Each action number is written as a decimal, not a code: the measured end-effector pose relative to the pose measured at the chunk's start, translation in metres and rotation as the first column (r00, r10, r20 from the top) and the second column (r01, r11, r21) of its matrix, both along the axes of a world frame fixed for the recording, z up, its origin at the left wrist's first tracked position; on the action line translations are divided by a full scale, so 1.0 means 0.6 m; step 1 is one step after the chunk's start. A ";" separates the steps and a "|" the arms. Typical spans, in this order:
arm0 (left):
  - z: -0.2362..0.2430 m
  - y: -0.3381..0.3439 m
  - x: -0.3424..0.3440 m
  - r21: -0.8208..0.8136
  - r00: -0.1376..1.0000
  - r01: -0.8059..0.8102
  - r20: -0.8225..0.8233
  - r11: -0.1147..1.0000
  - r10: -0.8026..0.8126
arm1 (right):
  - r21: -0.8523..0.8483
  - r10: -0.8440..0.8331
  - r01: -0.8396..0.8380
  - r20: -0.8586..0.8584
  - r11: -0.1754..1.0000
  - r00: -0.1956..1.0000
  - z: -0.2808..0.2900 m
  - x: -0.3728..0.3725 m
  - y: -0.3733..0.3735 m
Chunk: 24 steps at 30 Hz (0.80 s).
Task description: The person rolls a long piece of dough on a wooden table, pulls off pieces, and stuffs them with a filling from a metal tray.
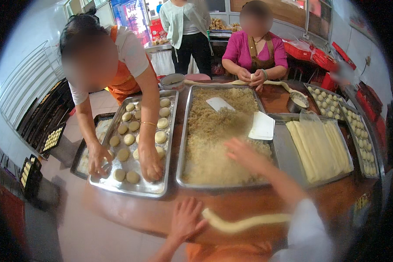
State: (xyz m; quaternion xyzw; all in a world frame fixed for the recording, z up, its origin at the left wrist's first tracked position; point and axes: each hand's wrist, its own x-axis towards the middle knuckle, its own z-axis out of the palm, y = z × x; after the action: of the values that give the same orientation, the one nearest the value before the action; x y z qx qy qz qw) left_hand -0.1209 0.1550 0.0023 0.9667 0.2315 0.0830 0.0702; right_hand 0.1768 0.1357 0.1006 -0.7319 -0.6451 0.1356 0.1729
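My left hand [187,219] rests on the brown table with its fingers spread, holding nothing. Just beside it lies one end of a dough rope [244,223], which curves off to the right toward my sleeve. My right hand [245,153] reaches over a metal tray [182,163] of crumbly tan filling [216,126]. Motion blurs it a little, but the fingers look stretched out, with nothing seen in them. Two white scrapers lie on the filling, the nearer scraper [262,126] just beyond my right hand.
At left, a co-worker's hands [151,163] touch a tray [172,126] of round dough cakes. Across the table, another person's hands [256,78] hold a small dough piece. Dough strips [312,150] under plastic lie right. Beyond are a metal bowl [298,102] and trays of dough balls [327,102].
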 end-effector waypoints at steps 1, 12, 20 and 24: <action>-0.001 -0.001 0.001 0.008 1.000 0.001 0.002 1.000 -0.001 | -0.005 0.005 -0.005 0.015 1.000 1.000 -0.003 0.001 -0.001; -0.002 -0.003 -0.010 -0.049 0.999 -0.031 0.008 0.998 0.031 | 0.195 0.062 -0.208 0.569 0.958 0.820 -0.118 0.055 0.069; 0.000 -0.006 -0.012 0.000 0.989 -0.028 0.144 1.000 0.027 | 0.486 -0.209 0.192 -0.018 0.853 0.978 -0.098 0.056 0.051; -0.023 -0.006 -0.019 -0.017 0.971 -0.037 0.234 0.999 0.040 | 0.596 -0.146 0.126 -0.014 0.793 0.989 -0.083 0.039 0.048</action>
State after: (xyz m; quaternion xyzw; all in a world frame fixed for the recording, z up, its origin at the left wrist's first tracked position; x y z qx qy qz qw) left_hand -0.1324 0.1511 -0.0117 0.9450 0.2409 0.1966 0.1015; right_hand 0.2003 0.1646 0.0510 -0.6871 -0.6034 -0.0984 0.3926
